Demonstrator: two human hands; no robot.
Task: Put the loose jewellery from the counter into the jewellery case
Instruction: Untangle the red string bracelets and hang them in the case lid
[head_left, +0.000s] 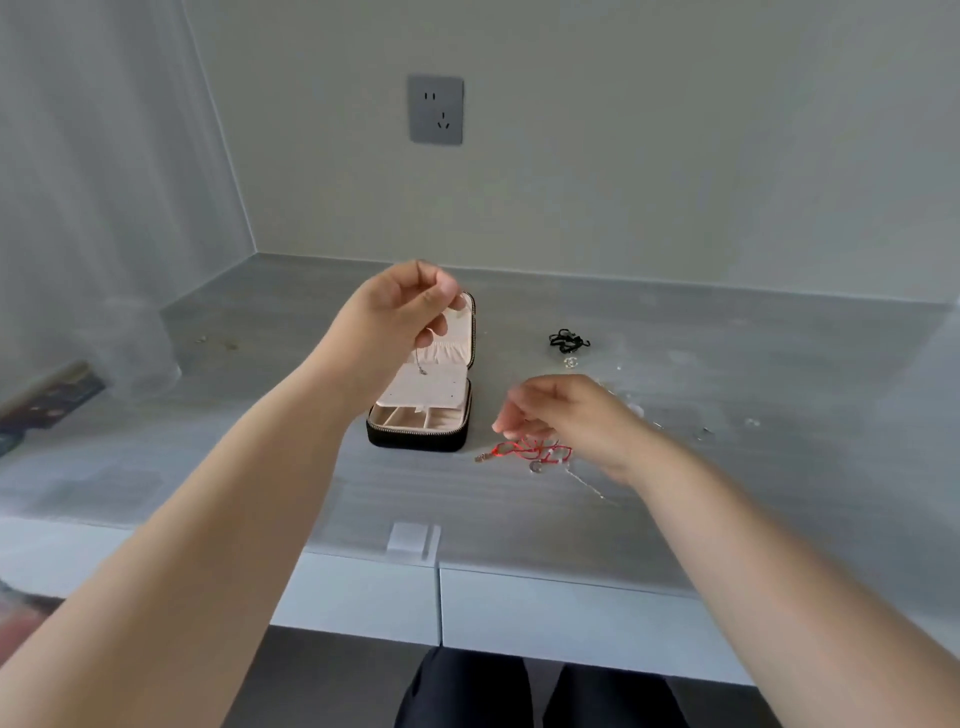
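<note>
A thin silver chain (422, 364) hangs straight down, small pendant lowest, pinched between thumb and fingertips of the raised left hand (400, 306), forearm stretched forward over the jewellery case (415, 436). The case stands open mid-desk, long axis running away from the viewer, lid upright: black zipped shell, pale pink lining, divided tray. Just right of it the right hand (566, 415) hovers palm down, fingers curled above a tangled red cord bracelet (535, 451); whether it grips anything is unclear. A black cord (568, 340) lies farther back on the grey grained desk (260, 457)
</note>
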